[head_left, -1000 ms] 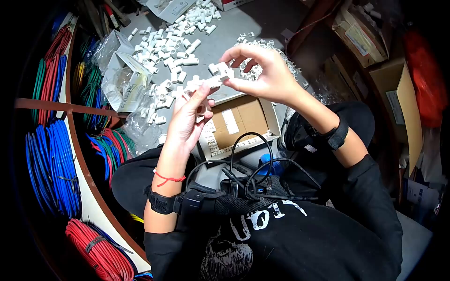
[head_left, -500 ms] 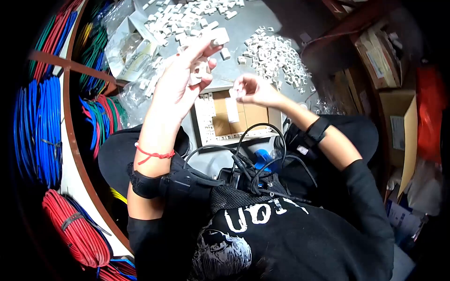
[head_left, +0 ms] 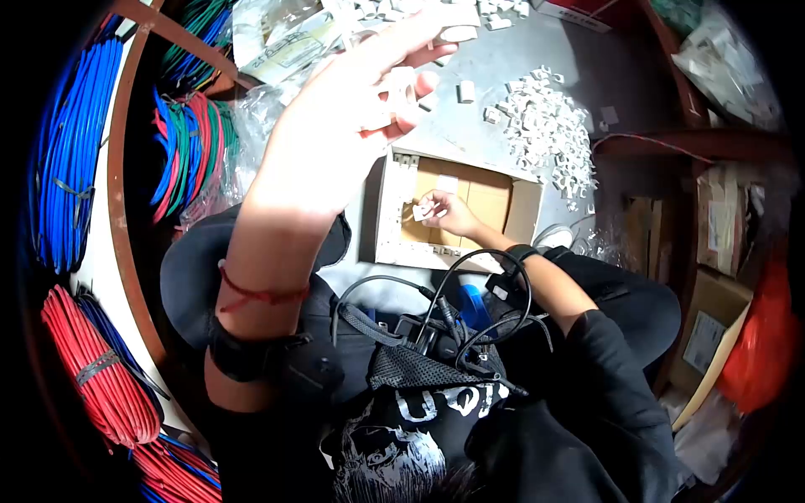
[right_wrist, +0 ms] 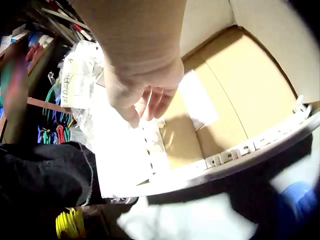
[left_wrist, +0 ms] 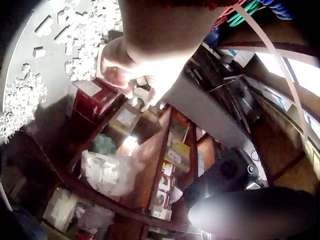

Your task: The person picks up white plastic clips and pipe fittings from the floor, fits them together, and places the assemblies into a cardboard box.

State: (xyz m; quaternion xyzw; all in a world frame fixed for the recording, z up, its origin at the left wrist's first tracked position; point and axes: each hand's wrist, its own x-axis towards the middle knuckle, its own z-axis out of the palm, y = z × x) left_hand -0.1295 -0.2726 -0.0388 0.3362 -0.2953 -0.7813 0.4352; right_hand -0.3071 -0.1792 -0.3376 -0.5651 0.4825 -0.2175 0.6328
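Observation:
In the head view the left hand [head_left: 335,109] is raised over the floor left of the box, its fingers curled round white plastic fittings [head_left: 401,88]; another white piece [head_left: 457,32] sits at its fingertips. The left wrist view shows the same hand [left_wrist: 145,65] with a white ring-like part [left_wrist: 141,95] at the fingers. Inside the carton [head_left: 524,214], near its left wall, the right hand [head_left: 453,214] pinches a small white clip [head_left: 423,210]. White clips [right_wrist: 227,157] line the box's near edge, below and right of the right hand [right_wrist: 147,92] in the right wrist view.
A heap of small white clips [head_left: 549,126] lies on the floor behind the box, with loose white tubes [head_left: 466,91] nearby. Wire coils [head_left: 75,159] fill the left shelf. Black cables [head_left: 432,285] loop before the torso. An open cardboard box [head_left: 713,327] stands at right.
The right hand has left the left hand's pieces and moved down into the box with a small white clip. The left hand stays raised with its fittings; the head view has shifted.

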